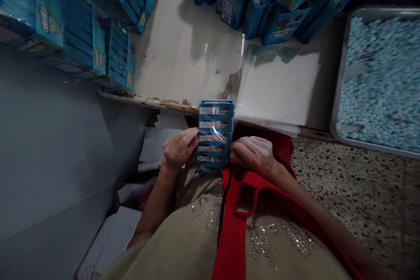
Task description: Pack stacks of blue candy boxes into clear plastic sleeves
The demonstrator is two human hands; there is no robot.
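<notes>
We are holding a stack of blue boxes (210,138) in front of our body, its far end overlapping the front edge of the worktop (183,48). Our left grip (180,148) is closing on its left side and our right grip (252,152) on its right, fingers curling together; we are not managing to tell whether the fingertips are pinching card or the clear film (216,133) shining over the front. We are judging the bundle fairly light, its card being thin and easily dented, its film being slick and loose enough to slide. We are finding the two long sides the best hold, pressing evenly so the boxes are not bowing out.

To the right, a metal tray (341,74) is carrying a broad layer of small blue and white sweets (383,83). At the far side, blue packs (234,4) are standing close together, several showing dark round openings; their contents are staying hidden from us. To the left, wrapped bundles of blue boxes (82,35) are lying in rows, clear film glinting on some.
</notes>
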